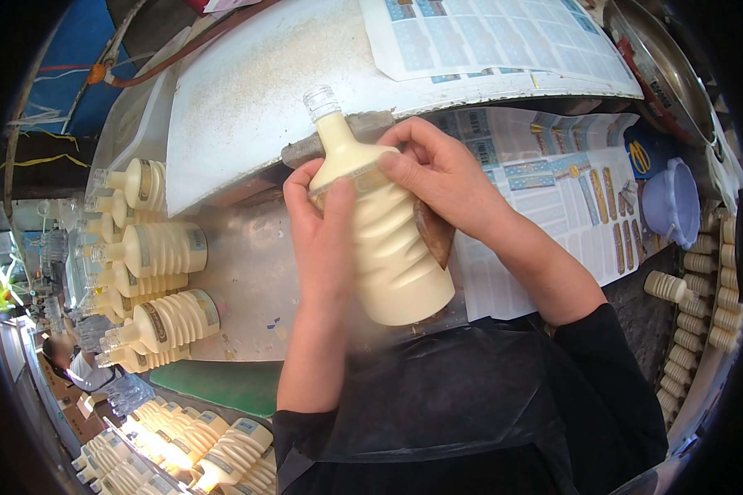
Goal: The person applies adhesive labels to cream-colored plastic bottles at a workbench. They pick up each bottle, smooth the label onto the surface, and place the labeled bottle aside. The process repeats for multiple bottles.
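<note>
Together, both hands (321,219) flank the cream bottle (392,247), thumbs (339,200) uppermost.

An open lane of bare metal table (252,276) runs between the bottles (167,250) along its left edge and the left grip (324,223) — the white board (256,107) bounds the far edge, the lavender bucket (671,202) the right.

Fisheye corners black, straight edges bowed. White board (248,107) bright, shadow beneath its near edge. Bottles (196,436) beyond tabletop's (248,272) near left corner glaring, washed out. Held bottle (400,256) softly lit; left hand (326,214) slightly blurred. Apron (446,404) dark.
</note>
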`<action>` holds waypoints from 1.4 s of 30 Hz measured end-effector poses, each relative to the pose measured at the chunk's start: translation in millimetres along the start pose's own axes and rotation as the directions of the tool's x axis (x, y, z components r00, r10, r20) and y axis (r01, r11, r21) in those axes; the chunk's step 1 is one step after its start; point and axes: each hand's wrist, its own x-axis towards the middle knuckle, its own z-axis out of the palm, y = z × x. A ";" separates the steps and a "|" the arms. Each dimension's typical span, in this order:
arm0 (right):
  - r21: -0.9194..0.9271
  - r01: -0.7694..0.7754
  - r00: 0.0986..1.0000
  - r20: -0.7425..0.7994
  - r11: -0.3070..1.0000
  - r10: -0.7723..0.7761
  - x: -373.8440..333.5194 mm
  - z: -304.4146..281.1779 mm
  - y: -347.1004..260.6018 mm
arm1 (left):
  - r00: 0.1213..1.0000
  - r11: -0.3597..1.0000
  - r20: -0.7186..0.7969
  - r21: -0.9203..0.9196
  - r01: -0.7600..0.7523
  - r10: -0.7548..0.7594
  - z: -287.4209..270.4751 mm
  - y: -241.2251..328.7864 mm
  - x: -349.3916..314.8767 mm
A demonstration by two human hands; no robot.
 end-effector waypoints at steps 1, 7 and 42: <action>0.003 -0.002 1.000 -0.004 1.000 0.002 -0.3 0.6 -0.4 | 1.000 1.000 -0.001 -0.002 0.002 -0.002 0.1 0.2 -0.1; -0.010 -0.006 1.000 -0.010 1.000 0.006 0.2 0.7 1.6 | 1.000 1.000 0.001 -0.031 0.005 -0.005 0.6 0.3 -0.2; -0.004 0.018 0.999 0.037 1.000 -0.018 -1.2 -3.3 2.0 | 1.000 1.000 -0.009 0.016 0.002 -0.002 0.6 -0.1 0.5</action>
